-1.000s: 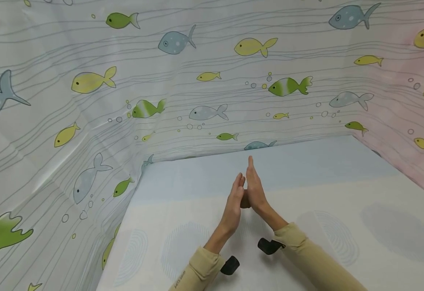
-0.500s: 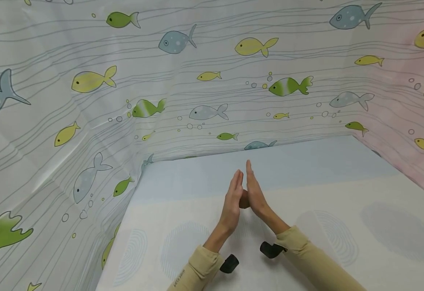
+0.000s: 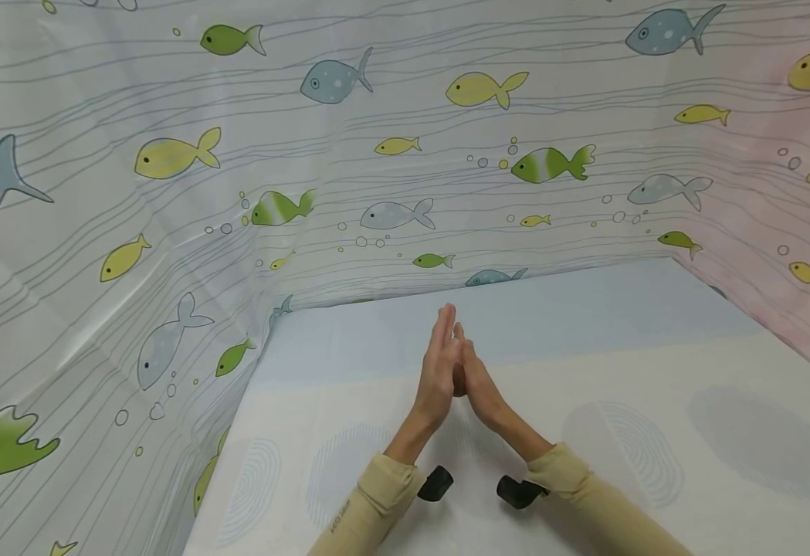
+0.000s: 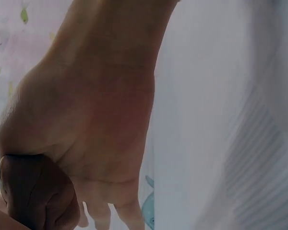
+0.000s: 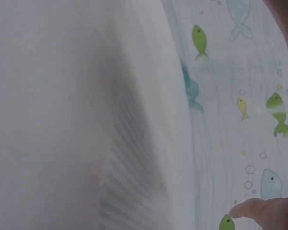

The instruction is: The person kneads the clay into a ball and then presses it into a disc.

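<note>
Since the frame a second earlier, your left hand had slid forward until its fingertips reached past those of your right hand, which had led before; both hands had also drifted a little to the left over the table. Your palms were pressed flat together with the fingers straight and close, not curled; between the heels of the palms sat a small brown lump, only a sliver of it showing from the head view. From the left wrist view the brown lump lay against the base of your left palm, below the fingers rather than under them; I could not tell its full shape. In the right wrist view only a fingertip showed at the lower edge, so that picture told little of the hold. A black wrist camera sat under your left sleeve and another under the right; the fish-printed curtain walled the table at the back and on both sides, well apart from your hands; nothing lay between your hands and it.
</note>
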Action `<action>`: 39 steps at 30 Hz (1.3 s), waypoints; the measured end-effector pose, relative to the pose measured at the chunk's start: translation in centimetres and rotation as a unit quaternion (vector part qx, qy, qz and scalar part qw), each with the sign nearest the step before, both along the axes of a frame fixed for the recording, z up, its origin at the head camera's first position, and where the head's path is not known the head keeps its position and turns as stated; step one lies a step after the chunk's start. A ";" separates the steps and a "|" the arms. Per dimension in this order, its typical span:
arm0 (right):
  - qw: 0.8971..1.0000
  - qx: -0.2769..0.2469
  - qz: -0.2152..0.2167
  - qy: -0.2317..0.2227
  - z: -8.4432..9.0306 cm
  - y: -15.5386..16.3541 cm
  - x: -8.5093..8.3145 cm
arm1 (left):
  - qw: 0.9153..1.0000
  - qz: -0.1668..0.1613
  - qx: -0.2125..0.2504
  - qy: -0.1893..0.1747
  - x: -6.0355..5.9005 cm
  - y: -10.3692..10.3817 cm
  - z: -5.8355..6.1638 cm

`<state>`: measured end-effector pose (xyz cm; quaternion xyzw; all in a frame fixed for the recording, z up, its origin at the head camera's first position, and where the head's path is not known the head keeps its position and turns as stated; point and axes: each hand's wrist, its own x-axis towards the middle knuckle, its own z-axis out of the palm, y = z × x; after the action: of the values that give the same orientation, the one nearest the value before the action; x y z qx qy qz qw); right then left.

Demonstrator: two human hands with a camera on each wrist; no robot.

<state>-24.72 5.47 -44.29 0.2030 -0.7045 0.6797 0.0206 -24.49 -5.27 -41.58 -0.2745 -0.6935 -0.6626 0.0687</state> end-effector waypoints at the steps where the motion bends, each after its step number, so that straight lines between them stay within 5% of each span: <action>1: 1.000 0.002 0.004 0.003 0.1 -0.1 0.1 | 1.000 -0.001 0.003 0.004 -0.1 0.0 0.1; 7: 0.999 0.013 0.026 0.038 -0.6 -0.3 0.2 | 1.000 0.000 0.012 0.021 -0.8 0.0 0.7; 22: 0.997 -0.028 0.077 0.006 0.4 0.3 2.0 | 0.999 0.041 -0.003 0.015 -2.2 -0.3 0.0; 34: 0.998 -0.027 0.040 0.037 0.8 -0.5 2.8 | 0.998 0.041 -0.008 -0.052 -1.0 -0.9 0.9; 39: 0.996 -0.033 0.010 0.078 0.8 -0.8 2.8 | 0.997 0.035 -0.002 -0.068 -2.0 -0.9 -1.1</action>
<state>-21.96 4.63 -43.48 0.2612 -0.6763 0.6847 0.0751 -26.54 -6.13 -42.69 -0.2046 -0.7069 -0.6757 0.0442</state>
